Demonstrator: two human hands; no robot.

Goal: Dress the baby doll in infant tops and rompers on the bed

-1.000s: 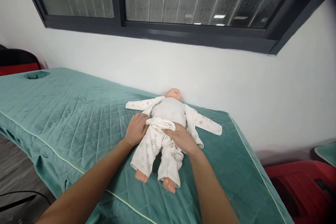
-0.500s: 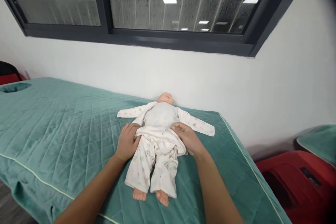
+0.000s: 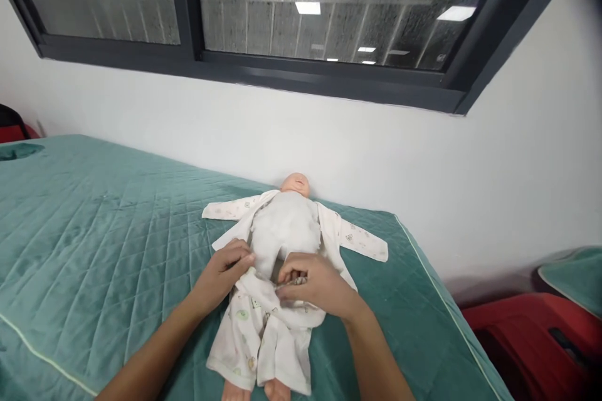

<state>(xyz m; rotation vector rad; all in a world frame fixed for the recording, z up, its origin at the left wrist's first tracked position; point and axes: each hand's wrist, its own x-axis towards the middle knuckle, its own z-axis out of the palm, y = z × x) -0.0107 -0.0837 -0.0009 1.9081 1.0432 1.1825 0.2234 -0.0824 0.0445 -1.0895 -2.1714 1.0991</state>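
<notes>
A baby doll (image 3: 295, 184) lies on its back on the green quilted bed, its head toward the wall. Its white stuffed torso (image 3: 286, 222) shows between the spread sides of a white printed top (image 3: 364, 242). White printed trousers (image 3: 282, 351) sit low, around the legs, with both feet out at the hems. At the waistband's left side, my left hand (image 3: 222, 272) pinches the cloth. My right hand (image 3: 316, 282) has its fingers curled round the waistband near the middle, over the gap between the doll's legs.
The green bed (image 3: 117, 232) runs along a white wall below a dark-framed window (image 3: 329, 75). At the lower right stands a red plastic object (image 3: 531, 332) with green cloth (image 3: 574, 272) behind it. A red and black item (image 3: 14, 126) is at the far left.
The trousers have moved down from the belly toward the feet, uncovering the lower torso. My right hand has shifted inward to the middle of the waistband. The view has tilted slightly.
</notes>
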